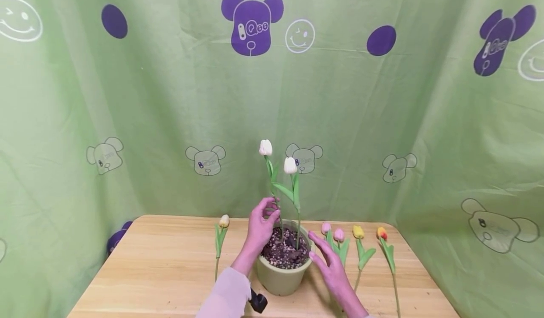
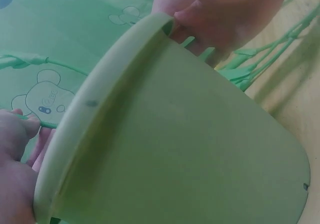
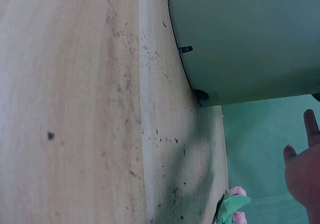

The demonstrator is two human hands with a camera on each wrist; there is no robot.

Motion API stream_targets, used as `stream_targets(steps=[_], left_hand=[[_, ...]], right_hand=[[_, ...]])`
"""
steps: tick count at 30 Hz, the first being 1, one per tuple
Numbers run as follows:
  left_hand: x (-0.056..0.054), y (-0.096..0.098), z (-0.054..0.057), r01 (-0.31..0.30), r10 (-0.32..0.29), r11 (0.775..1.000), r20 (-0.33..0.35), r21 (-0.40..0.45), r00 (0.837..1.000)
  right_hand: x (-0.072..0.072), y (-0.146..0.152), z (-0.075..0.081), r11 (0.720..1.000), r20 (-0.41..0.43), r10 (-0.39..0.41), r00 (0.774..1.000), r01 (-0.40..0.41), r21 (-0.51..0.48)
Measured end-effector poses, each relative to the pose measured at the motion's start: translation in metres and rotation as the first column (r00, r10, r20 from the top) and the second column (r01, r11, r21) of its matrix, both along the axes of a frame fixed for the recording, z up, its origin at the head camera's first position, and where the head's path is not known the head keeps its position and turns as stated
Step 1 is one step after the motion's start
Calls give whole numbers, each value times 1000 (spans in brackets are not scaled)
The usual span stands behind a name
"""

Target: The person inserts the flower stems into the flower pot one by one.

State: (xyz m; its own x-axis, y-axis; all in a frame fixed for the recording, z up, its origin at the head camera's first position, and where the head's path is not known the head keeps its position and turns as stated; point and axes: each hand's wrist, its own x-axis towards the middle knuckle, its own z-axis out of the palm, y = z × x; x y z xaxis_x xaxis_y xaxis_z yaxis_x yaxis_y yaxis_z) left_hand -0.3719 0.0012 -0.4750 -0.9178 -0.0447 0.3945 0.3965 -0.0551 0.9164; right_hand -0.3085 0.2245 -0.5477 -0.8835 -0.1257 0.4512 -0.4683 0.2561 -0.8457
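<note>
A light green plant pot (image 1: 280, 280) full of dark, speckled soil (image 1: 284, 254) stands between my hands. Two white artificial tulips, a left one (image 1: 265, 148) and a right one (image 1: 290, 165), rise upright from the soil on green stems. My left hand (image 1: 261, 223) reaches over the pot's left rim and pinches the left tulip's stem (image 2: 48, 124) between thumb and fingers. Beside the right rim, my right hand (image 1: 329, 263) has its fingers extended, with nothing held. The right wrist view catches the pot's lower wall (image 3: 250, 44) and part of that hand (image 3: 305, 171).
On the wooden table (image 1: 161, 266), a cream tulip (image 1: 224, 221) lies to the left. Two pink tulips (image 1: 338, 235), a yellow one (image 1: 358, 232) and a red-orange one (image 1: 381, 233) lie to the right. Soil crumbs (image 3: 175, 189) dot the tabletop. A green printed curtain (image 1: 170, 96) surrounds it.
</note>
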Motion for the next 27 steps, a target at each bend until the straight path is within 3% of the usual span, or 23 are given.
stream_targets(steps=[11,18,27], left_hand=[[8,2,2,-4,4,1000,41,-16,999],[8,3,1,-7,7,999,22,-35,1000],[10,-1,3,-111,104,983,-58,-147,993]], right_hand=[[2,0,0,1000,34,-3,999,3,-12],[1,0,-1,1000,38,-9,999,10,-15],[0,0,0,1000,45,-3,999,3,-7]])
